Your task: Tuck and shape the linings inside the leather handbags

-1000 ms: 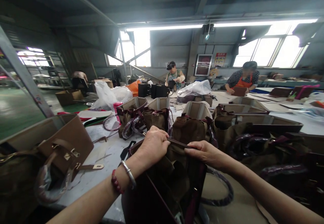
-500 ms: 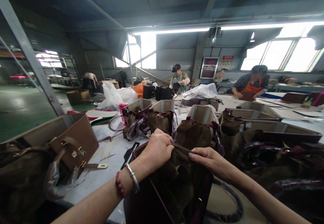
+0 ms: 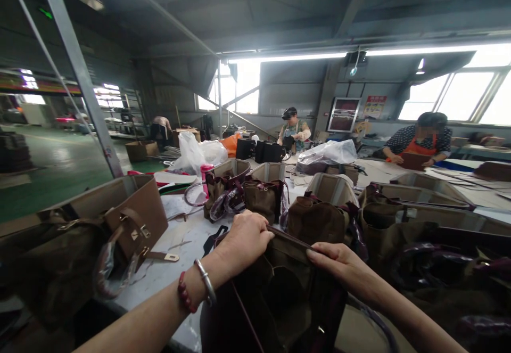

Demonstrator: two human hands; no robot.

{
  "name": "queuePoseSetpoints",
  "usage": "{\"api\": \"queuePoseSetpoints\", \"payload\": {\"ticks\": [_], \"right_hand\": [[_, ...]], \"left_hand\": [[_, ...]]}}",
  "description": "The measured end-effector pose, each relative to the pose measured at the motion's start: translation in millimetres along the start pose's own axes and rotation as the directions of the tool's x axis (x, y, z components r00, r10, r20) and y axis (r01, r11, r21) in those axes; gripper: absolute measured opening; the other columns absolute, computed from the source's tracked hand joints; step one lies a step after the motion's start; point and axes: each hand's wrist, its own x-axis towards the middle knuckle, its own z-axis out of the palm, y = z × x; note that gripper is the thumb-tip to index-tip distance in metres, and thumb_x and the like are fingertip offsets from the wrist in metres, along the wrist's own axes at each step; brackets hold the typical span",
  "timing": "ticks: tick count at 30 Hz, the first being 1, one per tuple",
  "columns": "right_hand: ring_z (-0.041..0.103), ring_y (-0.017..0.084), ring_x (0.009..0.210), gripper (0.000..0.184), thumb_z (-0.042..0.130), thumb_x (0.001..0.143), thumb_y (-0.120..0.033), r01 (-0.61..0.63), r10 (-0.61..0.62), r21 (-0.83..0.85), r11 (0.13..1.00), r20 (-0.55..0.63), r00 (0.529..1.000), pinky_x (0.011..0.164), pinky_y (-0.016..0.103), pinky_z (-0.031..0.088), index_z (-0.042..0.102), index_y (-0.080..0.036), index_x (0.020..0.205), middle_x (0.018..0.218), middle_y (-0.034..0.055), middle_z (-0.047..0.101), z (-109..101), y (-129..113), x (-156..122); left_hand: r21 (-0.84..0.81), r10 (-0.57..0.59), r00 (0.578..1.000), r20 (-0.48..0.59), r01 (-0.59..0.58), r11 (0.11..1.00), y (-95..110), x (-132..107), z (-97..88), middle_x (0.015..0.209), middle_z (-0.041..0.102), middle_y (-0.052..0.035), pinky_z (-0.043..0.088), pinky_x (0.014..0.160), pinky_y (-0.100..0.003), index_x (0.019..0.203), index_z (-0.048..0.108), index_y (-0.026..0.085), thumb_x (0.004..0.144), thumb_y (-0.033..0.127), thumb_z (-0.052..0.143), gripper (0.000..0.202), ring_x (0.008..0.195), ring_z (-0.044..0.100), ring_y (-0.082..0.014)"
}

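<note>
"Where's the bag?"

"The dark bag point(image 3: 289, 305) is at six o'clock, in front of the person, mouth open; its base is out of view."

"And the hands?"

"Both pinch its top edge point(image 3: 290, 240) between thumb and fingers, the left hand point(image 3: 245, 241) toward ten o'clock of the bag, the right hand point(image 3: 337, 261) toward one. The fingertips behind the edge are hidden."

"How would it handle?"

"Fairly light for its bulk, I'd guess. The brown cloth inside looks soft and saggy, the edging firmer and perhaps a little slick. Nothing seems fragile."

"Best hold?"

"That edging, hands apart as they are, so it keeps taut. Loose cloth would probably bunch, and the handle point(image 3: 377, 318) at five o'clock would likely flop."
</note>
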Motion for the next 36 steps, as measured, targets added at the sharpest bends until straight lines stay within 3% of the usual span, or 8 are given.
{"api": "queuePoseSetpoints", "payload": {"ticks": [4,21,36], "right_hand": [[0.04,0.008,0.052,0.041,0.052,0.071,-0.053,-0.047,0.047,0.023,0.999,0.013,0.999,0.046,0.019,0.031,0.052,-0.012,0.071,0.058,-0.0028,0.045,3,-6,-3],[0.034,0.008,0.052,0.041,0.05,0.071,-0.055,-0.032,0.032,-0.093,0.995,-0.003,0.999,0.046,0.02,0.027,0.048,-0.014,0.066,0.057,-0.004,0.037,6,-12,-6],[0.038,0.008,0.053,0.041,0.051,0.07,-0.054,-0.024,0.025,-0.026,0.999,0.032,0.999,0.048,0.02,0.03,0.051,-0.014,0.067,0.058,-0.0032,0.043,5,-13,-4]], "left_hand": [[-0.018,-0.048,0.998,0.042,0.049,0.999,-1,4,0.4,0.078,0.065,-0.0053,0.041,0.07,-0.022,0.071,0.066,0.015,0.071,0.021,0.048,0.02,0.073,0.057,-0.0143],[-0.039,-0.085,0.996,0.042,0.086,0.996,0,6,-3.0,0.071,0.066,-0.0069,0.039,0.061,-0.022,0.066,0.067,0.013,0.066,0.019,0.049,0.018,0.067,0.058,-0.0151],[-0.041,-0.015,0.999,0.052,0.017,0.999,-5,5,-4.5,0.061,0.064,-0.0062,0.033,0.053,-0.021,0.059,0.065,0.012,0.067,0.02,0.047,0.021,0.058,0.054,-0.0123]]}}
